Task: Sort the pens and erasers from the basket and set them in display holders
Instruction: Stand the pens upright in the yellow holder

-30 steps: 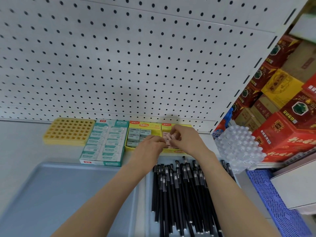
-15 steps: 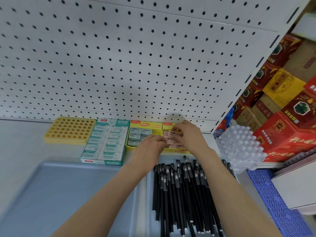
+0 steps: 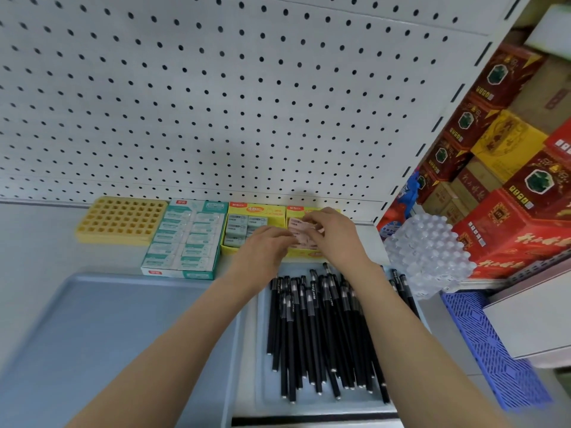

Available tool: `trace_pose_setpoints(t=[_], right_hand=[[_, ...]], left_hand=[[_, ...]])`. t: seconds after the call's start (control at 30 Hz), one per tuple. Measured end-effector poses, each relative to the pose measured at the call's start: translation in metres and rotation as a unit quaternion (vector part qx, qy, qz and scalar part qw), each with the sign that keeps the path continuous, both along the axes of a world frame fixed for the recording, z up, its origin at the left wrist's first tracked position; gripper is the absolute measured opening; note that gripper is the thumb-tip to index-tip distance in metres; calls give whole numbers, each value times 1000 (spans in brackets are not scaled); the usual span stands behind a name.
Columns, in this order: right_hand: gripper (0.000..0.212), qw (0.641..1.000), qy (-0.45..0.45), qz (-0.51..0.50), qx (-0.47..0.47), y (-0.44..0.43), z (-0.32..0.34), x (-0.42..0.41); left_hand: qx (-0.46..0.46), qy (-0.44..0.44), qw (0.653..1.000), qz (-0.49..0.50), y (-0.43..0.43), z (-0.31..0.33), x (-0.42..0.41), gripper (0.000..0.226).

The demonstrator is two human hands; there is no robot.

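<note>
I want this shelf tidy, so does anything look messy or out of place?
The black pens lie in a loose, criss-crossed pile in the tray, not yet in the empty yellow pen holder. The eraser boxes look neatly lined up.

Both hands crowd the right-hand yellow cardboard eraser box, so nothing gets in from the front there. The white perforated pegboard wall seals the back. A clear bubbled plastic pack walls off the right. The blue-grey plastic tray on the left lies wide open.
</note>
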State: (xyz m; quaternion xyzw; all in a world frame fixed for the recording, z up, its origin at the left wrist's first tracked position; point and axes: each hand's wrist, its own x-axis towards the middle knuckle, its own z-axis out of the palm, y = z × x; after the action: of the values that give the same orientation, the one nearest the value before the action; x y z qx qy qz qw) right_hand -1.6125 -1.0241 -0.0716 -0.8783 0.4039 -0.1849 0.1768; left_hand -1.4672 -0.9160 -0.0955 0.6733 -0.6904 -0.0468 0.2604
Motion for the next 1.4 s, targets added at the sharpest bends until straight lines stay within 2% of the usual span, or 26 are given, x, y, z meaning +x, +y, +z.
trace_pose_setpoints(t=[0.17,0.23,0.3,0.4,0.57,0.63,0.87,0.97,1.1,1.17,1.27,1.4], right_hand=[[22,999,-26,-32,-27,30,11,-33],[20,998,-33,-48,-28,45,13,-50],[16,998,-21,-55,-29,60,13,-65],[14,998,4,-62,-34,77,6,-78],[22,997,32,-59,-48,92,-8,-81],[23,997,24,-61,-50,96,-10,-81],[24,997,-7,-65,-31,100,-12,-81],[23,997,-20,-73,-29,102,-11,-81],[20,996,-46,-77,-12,101,-11,-81],[21,994,-71,-79,-3,99,-10,-82],[21,992,-99,-81,-4,95,-8,-82],[21,990,-124,-72,-15,89,-5,-76]], left_hand=[[-41,85,992,82,34,18,-15,32],[-1,107,987,118,53,26,-24,31],[87,105,981,139,72,27,-36,47],[202,64,966,147,91,21,-60,78],[229,-74,953,185,90,17,-99,103],[233,-123,944,198,89,18,-108,101],[231,-125,940,217,76,20,-111,72],[219,-32,946,235,71,21,-110,63],[194,60,952,230,70,22,-97,32],[173,110,952,228,70,22,-88,35],[73,216,950,214,70,30,-79,37],[-110,347,912,186,69,41,-83,41]])
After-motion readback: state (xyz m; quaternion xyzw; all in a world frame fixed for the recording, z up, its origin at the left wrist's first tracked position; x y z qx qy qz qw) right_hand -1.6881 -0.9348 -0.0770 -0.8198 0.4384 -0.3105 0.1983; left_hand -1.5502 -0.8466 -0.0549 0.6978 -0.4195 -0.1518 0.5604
